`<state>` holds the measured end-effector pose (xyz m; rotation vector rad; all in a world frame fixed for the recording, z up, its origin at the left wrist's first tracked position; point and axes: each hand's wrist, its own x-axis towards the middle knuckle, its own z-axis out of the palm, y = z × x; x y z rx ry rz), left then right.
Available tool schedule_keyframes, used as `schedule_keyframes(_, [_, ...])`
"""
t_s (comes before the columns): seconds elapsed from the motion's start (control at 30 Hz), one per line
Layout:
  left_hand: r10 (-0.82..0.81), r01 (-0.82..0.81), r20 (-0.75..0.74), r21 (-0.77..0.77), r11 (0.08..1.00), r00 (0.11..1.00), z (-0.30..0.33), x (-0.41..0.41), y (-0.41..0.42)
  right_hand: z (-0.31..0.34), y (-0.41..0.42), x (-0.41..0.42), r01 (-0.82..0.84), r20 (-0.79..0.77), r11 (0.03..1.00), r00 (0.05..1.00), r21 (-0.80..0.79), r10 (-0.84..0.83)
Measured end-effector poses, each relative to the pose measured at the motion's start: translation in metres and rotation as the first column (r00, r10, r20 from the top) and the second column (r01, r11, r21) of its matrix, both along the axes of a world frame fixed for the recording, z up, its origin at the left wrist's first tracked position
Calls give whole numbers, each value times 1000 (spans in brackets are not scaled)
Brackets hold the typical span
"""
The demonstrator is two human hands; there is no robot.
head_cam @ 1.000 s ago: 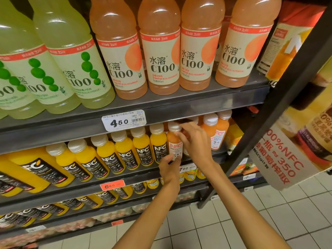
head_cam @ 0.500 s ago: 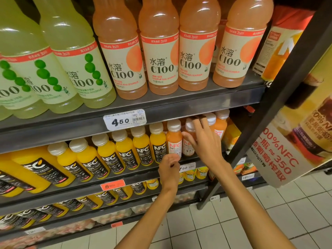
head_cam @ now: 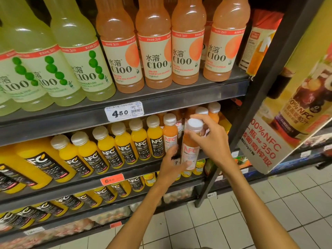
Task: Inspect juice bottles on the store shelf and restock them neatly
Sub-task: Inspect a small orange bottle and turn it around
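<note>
A small pinkish-orange NFC juice bottle (head_cam: 190, 146) with a white cap is out in front of the middle shelf (head_cam: 125, 172), upright. My right hand (head_cam: 210, 139) grips it around the neck just under the cap. My left hand (head_cam: 171, 166) holds its lower end from the left, fingers wrapped at the base. Another bottle of the same kind (head_cam: 169, 135) stands on the shelf just behind and left. A row of yellow NFC bottles (head_cam: 124, 146) runs leftward along the same shelf.
Large green C100 bottles (head_cam: 59, 56) and orange C100 bottles (head_cam: 156, 51) fill the top shelf, with a 4.50 price tag (head_cam: 124, 111) on its edge. A dark shelf upright (head_cam: 251, 108) and a slanted advert board (head_cam: 291, 123) stand at the right. Lower shelves hold more yellow bottles; tiled floor below.
My right hand reached back among the orange bottles, took one by the neck and drew it forward off the shelf. My left hand moved up to hold its base.
</note>
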<state>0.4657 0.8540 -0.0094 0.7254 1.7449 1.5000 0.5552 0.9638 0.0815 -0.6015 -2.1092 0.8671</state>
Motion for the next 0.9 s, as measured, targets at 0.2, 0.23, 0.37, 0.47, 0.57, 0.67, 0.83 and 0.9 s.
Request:
schedule_keyframes(0.2, [-107,103,58,70,992,993,20,18,-25,25,-8,6,-226,-225,927,961,-298,162])
schedule_keyframes(0.23, [-93,87,65,84,993,994,24,20,-30,27,-9,6,-241,-244,897,957,-371,156])
schedule_keyframes(0.37, [-155,145,81,117,983,985,49,29,-53,26,-15,4,-455,-415,557,886,-694,206])
schedule_keyframes(0.47, [-228,216,121,102,971,966,59,36,-65,30,-22,2,-580,-541,362,814,-730,212])
schedule_keyframes(0.57, [-209,193,195,100,976,958,62,44,-69,35,-30,-2,-538,-489,449,841,-713,232])
schedule_keyframes(0.67, [-174,139,328,125,982,929,64,42,-70,37,-39,-3,-492,-444,495,869,-717,220])
schedule_keyframes(0.83, [-383,242,609,303,922,694,66,22,-80,37,-48,-3,-600,-547,374,799,-707,250])
schedule_keyframes(0.9, [-411,303,581,278,912,703,67,22,-80,36,-50,-8,-611,-571,323,791,-723,219])
